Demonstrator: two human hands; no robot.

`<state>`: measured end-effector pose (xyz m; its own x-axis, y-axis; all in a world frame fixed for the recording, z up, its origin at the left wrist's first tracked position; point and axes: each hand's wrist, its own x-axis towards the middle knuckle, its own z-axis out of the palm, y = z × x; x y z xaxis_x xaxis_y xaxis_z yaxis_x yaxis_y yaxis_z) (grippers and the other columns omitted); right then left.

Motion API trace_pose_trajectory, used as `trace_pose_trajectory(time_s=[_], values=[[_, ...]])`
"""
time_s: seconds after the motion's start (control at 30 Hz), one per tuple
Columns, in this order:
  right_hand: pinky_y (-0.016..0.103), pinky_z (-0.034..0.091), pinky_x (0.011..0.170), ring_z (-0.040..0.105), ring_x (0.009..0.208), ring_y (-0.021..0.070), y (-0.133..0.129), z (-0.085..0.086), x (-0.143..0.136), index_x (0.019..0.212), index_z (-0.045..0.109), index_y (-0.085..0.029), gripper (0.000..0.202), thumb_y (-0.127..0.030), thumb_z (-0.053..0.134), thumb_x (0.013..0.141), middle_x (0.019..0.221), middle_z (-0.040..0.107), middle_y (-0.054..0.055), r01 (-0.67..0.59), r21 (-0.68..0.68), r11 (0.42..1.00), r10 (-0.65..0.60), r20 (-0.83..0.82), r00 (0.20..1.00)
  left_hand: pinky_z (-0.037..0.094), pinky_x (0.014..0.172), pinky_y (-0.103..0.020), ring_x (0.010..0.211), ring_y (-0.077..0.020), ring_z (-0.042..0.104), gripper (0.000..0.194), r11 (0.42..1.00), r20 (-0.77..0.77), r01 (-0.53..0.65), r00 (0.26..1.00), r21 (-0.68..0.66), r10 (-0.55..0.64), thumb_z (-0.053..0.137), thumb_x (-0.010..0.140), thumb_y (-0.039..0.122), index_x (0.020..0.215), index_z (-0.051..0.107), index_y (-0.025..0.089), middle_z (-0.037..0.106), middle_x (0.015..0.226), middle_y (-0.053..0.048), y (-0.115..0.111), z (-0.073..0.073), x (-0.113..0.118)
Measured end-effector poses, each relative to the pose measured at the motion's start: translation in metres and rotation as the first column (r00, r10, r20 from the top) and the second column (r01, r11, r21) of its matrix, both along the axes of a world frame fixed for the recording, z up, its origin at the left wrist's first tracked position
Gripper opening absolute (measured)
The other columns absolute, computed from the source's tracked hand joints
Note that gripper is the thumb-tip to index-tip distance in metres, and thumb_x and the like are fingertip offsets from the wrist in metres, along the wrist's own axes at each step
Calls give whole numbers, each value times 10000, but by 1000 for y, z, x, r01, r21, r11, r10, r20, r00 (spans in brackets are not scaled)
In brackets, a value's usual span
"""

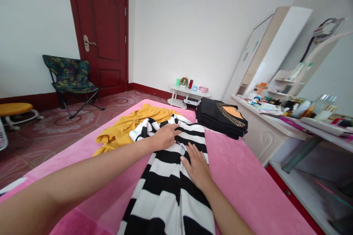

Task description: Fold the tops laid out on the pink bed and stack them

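A black-and-white striped garment [165,180] lies lengthwise on a pink bed cover [237,180], its near end running out of the bottom of the view. On its upper part rests my left hand [166,136], fingers apart and pointing right. Just below and to the right, my right hand [196,167] lies flat on the stripes with its fingers spread. One bunched striped part sticks out to the left, beyond my left hand. A crumpled yellow garment [118,129] lies beside it, partly under the striped cloth.
Folded black clothes [217,117] are stacked at the bed's far right corner. A dressing table [275,121] crowded with bottles stands along the right. Beyond the bed is a low white table [179,90]; at the left are a folding chair [73,77] and a yellow stool [15,109].
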<state>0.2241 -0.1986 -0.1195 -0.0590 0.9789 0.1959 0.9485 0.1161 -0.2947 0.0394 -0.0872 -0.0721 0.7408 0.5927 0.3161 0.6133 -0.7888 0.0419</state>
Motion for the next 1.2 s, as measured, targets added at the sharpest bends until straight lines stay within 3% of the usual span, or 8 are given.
trace_pose_trajectory(time_s=[0.13, 0.3, 0.4, 0.6, 0.83, 0.93, 1.03, 1.2], values=[[440, 147, 1141, 196, 1408, 228, -2, 0, -1, 1418, 370, -169, 626, -540, 267, 925, 1513, 282, 54, -1, 2, 1000, 1, -10, 1000, 180, 1137, -431, 1384, -290, 227, 722, 952, 178, -245, 961, 184, 213, 643, 745, 257, 1404, 350, 243, 266, 1511, -85, -20, 3, -59], [438, 152, 1138, 207, 1404, 230, -3, 0, -1, 1409, 384, -162, 620, -534, 269, 926, 1510, 290, 61, 2, 17, 1000, -1, -26, 1000, 384, 1004, -369, 1198, -285, 502, 713, 806, 260, -547, 763, -227, 591, 605, 744, 350, 1382, 359, 149, 512, 1324, -147, 2, -12, -112], [435, 153, 1139, 210, 1403, 227, -3, 0, 0, 1408, 386, -172, 616, -538, 273, 925, 1510, 293, 48, 2, 21, 1000, -1, -34, 999, 431, 916, -286, 1089, -234, 582, 558, 750, 305, -540, 693, -381, 654, 562, 746, 265, 1284, 471, 145, 603, 1214, -109, 14, -14, -124], [431, 153, 1141, 213, 1402, 220, -3, 0, 1, 1408, 387, -183, 608, -534, 279, 924, 1508, 298, 41, 6, 15, 1000, -5, -46, 999, 450, 668, -235, 809, -211, 643, 295, 714, 278, -507, 685, -483, 674, 618, 687, 289, 950, 649, 159, 699, 900, -42, 18, -5, -126], [433, 149, 1142, 210, 1403, 222, -5, 2, 0, 1405, 391, -174, 613, -533, 280, 922, 1503, 308, 40, 1, 14, 1000, 0, -49, 999, 392, 521, -219, 634, -191, 619, 437, 659, 228, -350, 745, -665, 627, 622, 668, 588, 776, 687, 170, 668, 675, -9, 3, 3, -123], [428, 151, 1142, 216, 1401, 223, -4, 2, -1, 1402, 397, -167, 613, -531, 281, 922, 1505, 304, 42, 1, 13, 1000, 0, -46, 999, 448, 624, -226, 749, -199, 632, 413, 763, 220, -216, 878, -610, 425, 593, 715, 582, 834, 697, 200, 684, 797, -8, -20, 10, -115], [422, 154, 1142, 222, 1399, 226, -3, 1, -1, 1395, 408, -157, 611, -525, 296, 920, 1501, 312, 51, 0, 18, 1000, 1, -42, 999, 426, 902, -291, 1051, -234, 569, 286, 929, 174, -97, 970, -356, 169, 636, 730, 456, 911, 701, 245, 612, 1164, -33, -47, 15, -107], [429, 163, 1137, 226, 1397, 231, -2, -1, 0, 1390, 415, -164, 602, -523, 299, 922, 1499, 316, 56, 1, 31, 1000, 0, -36, 999, 194, 1109, -466, 1337, -327, 296, 381, 988, -23, -152, 988, 41, 153, 701, 669, 372, 1018, 654, 227, 365, 1441, -100, -79, 4, -96]])
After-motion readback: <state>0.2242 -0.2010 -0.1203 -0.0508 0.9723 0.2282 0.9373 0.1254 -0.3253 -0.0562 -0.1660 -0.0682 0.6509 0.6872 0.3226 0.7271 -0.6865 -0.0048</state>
